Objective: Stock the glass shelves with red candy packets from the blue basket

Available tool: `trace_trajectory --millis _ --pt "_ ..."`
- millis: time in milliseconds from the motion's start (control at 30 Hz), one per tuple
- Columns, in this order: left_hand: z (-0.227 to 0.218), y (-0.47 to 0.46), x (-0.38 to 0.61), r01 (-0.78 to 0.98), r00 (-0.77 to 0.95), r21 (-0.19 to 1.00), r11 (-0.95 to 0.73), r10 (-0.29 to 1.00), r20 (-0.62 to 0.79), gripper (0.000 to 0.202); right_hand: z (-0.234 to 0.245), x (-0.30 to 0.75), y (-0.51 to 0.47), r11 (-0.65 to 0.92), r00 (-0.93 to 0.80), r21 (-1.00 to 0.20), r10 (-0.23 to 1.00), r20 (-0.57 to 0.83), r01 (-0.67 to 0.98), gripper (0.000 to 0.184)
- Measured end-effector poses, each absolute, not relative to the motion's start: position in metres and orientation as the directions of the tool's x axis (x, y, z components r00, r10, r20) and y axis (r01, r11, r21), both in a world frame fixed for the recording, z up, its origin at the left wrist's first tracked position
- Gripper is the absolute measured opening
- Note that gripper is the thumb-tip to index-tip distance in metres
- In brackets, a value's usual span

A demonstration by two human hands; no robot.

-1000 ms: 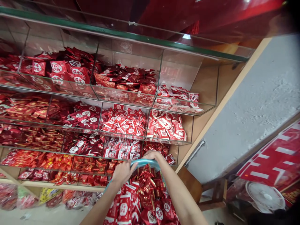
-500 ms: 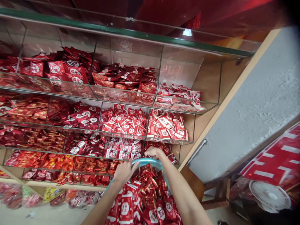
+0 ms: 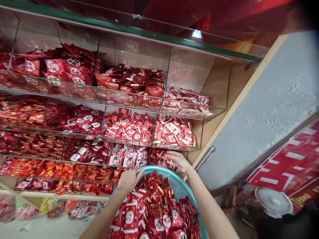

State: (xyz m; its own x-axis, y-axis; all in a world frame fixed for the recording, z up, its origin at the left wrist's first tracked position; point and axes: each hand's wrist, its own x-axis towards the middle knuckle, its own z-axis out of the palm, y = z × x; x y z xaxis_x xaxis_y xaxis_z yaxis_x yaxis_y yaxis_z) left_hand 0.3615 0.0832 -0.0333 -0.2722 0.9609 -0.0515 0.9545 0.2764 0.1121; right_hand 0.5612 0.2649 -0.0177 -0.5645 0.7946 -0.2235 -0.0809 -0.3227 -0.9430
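A turquoise plastic basket (image 3: 183, 186) is in front of me, heaped with small red packets (image 3: 159, 222), some printed with white ovals, and shiny red-and-gold wrapped pieces (image 3: 156, 192). My left hand (image 3: 128, 180) is closed over the basket's far left rim. Beyond the rim, my right hand (image 3: 178, 161) reaches into the lower right compartment of the shelf. Its fingertips pinch a small red packet (image 3: 164, 156) among others lying there; part of the grip is hidden.
Glass-divided shelves (image 3: 134, 108) hold several rows of red packets. Filled plastic bags (image 3: 82, 208) lie below at the left. A grey wall (image 3: 274, 99) rises at the right, with a white fan (image 3: 274, 200) and a red patterned sheet (image 3: 286, 159) near it.
My right hand has moved right and deeper among the packets in its compartment. More of the basket's right side shows. My left hand stays on the rim, and the view has shifted slightly.
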Motion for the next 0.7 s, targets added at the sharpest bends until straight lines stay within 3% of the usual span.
trace_trajectory --millis 100,200,267,333,433,500,600,700 --pt "-0.033 0.083 0.361 0.952 -0.288 0.102 0.289 0.957 -0.032 0.059 -0.018 0.575 0.261 -0.229 -0.518 -0.973 0.832 -0.200 0.008 0.033" --pt "-0.033 0.084 0.362 0.953 -0.283 0.101 0.284 0.959 -0.024 0.061 -0.021 0.587 0.257 0.121 -0.352 -0.948 0.936 0.009 0.295 0.028" --pt "-0.033 0.084 0.362 0.954 -0.283 0.103 0.283 0.959 -0.018 0.062 -0.022 0.593 0.253 0.351 -0.299 -0.736 0.931 0.209 0.580 0.027" --pt "-0.033 0.084 0.362 0.952 -0.288 0.101 0.288 0.957 -0.011 0.062 -0.024 0.597 0.246 0.452 -0.341 -0.432 0.887 0.312 0.780 0.033" --pt "-0.033 0.084 0.362 0.950 -0.297 0.099 0.297 0.955 -0.015 0.062 -0.029 0.595 0.236 0.487 -0.439 -0.082 0.838 0.323 0.869 0.036" --pt "-0.033 0.084 0.362 0.949 -0.299 0.101 0.300 0.954 -0.022 0.063 -0.030 0.589 0.232 0.490 -0.475 0.033 0.824 0.308 0.871 0.031" --pt "-0.035 0.085 0.362 0.948 -0.303 0.104 0.302 0.953 -0.015 0.063 -0.028 0.578 0.231 0.489 -0.477 0.031 0.831 0.286 0.872 0.029" --pt "-0.037 0.084 0.362 0.950 -0.294 0.108 0.293 0.956 -0.008 0.062 -0.025 0.562 0.236 0.553 -0.524 -0.094 0.823 0.221 0.828 0.030"
